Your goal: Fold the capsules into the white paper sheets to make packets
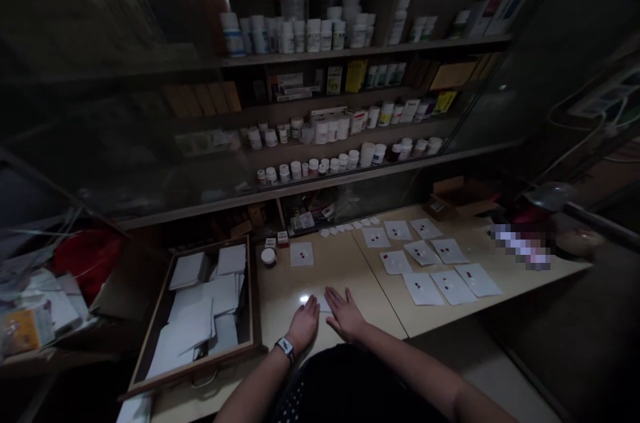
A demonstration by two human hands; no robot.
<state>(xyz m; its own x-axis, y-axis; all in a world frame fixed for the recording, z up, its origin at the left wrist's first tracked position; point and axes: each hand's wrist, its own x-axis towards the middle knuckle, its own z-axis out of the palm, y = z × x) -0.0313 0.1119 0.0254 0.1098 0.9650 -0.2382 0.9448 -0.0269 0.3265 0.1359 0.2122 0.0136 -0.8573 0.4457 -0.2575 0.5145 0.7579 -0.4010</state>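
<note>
A small piece of white paper (323, 303) lies on the table between my two hands. My left hand (304, 325) rests at its left edge with fingers stretched forward. Over its right side lies my right hand (347, 316), flat with the fingers a little apart. Both hands partly cover the paper, so its full shape is hidden. Farther back is a single white sheet (302, 254) with a few small dark red pills on it. To the right, several white sheets (427, 291) lie in rows, each bearing small pills.
An open wooden drawer (256, 316) at the left holds stacks of white paper. A dark jar with a white lid (269, 257) stands near two small boxes (283, 239). Small white packets (344, 227) line the table's back. Shelves of medicine bottles (313, 36) rise behind; an open cardboard box (453, 196) sits back right.
</note>
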